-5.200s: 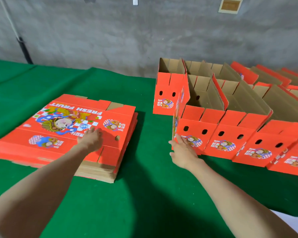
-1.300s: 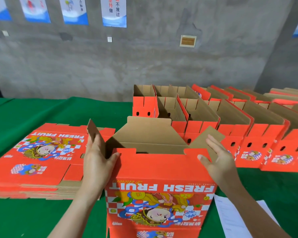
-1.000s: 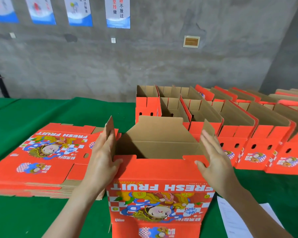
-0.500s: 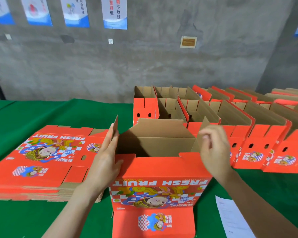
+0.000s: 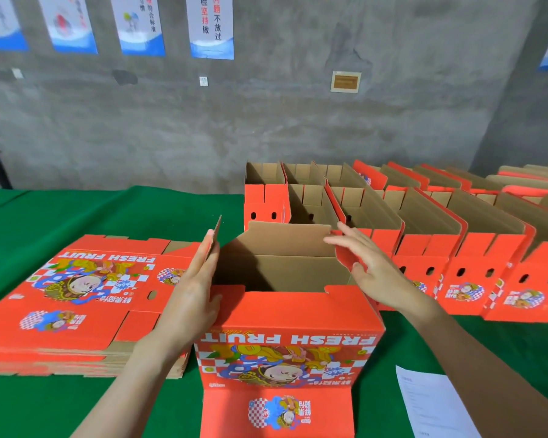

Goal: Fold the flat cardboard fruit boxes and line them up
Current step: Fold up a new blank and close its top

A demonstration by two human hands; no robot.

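Head view shows the half-folded box [image 5: 285, 314] between your left hand [image 5: 193, 298] and right hand [image 5: 377, 276], both straight-fingered, pressed flat against its sides.

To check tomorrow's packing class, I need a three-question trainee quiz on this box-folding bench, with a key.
1. True or false: the left hand lies flat against the left flap of the half-folded box.
2. Where does the stack of flat boxes lie? A) left of that box B) right of it C) inside it
3. Which hand is nearer the row of folded boxes?
Key: 1 true; 2 A; 3 the right hand.
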